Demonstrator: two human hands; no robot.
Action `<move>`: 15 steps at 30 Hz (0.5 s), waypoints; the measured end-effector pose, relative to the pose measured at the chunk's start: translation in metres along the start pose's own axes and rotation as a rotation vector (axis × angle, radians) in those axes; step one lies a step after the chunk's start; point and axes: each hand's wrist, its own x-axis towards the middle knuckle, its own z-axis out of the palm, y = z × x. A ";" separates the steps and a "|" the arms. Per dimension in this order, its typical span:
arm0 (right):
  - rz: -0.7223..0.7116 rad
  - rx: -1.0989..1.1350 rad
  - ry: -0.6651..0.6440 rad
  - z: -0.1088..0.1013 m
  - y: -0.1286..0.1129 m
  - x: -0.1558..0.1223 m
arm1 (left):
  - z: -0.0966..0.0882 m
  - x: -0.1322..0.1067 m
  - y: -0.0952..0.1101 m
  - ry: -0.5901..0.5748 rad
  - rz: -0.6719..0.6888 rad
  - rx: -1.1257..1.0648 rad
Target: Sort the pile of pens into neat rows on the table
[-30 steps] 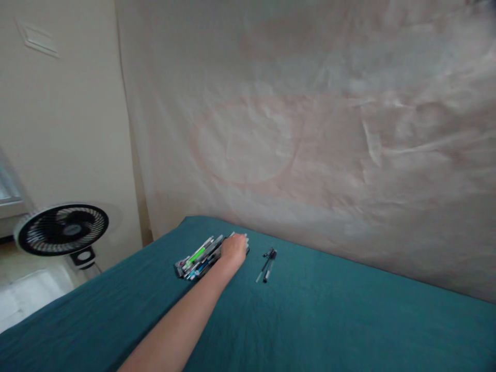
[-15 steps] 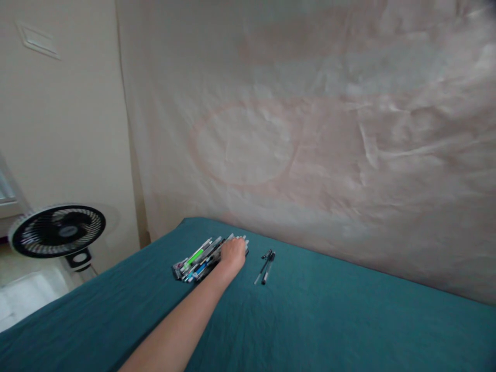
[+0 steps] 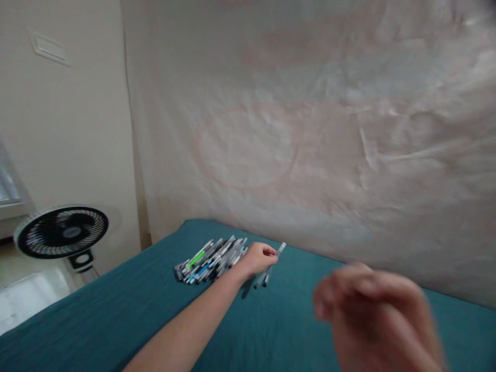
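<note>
My left hand reaches far out over the teal sheet, fingers closed round a pen whose pale tip sticks out to the right. A pile of several pens lies just left of that hand. Two dark pens lie on the sheet below the hand, partly hidden by it. My right hand is close to the camera at lower right, badly blurred by motion, its fingers curled, with nothing visible in it.
A pale wrinkled cloth hangs along the wall behind the bed. A small black fan stands on the floor at the left, beyond the bed's edge.
My left hand has moved right off the pile, lifting one pen with it. My right hand has come into view at lower right.
</note>
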 end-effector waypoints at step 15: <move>0.704 0.255 -0.088 -0.025 0.144 0.039 | 0.047 -0.022 0.024 -0.425 -0.275 -1.212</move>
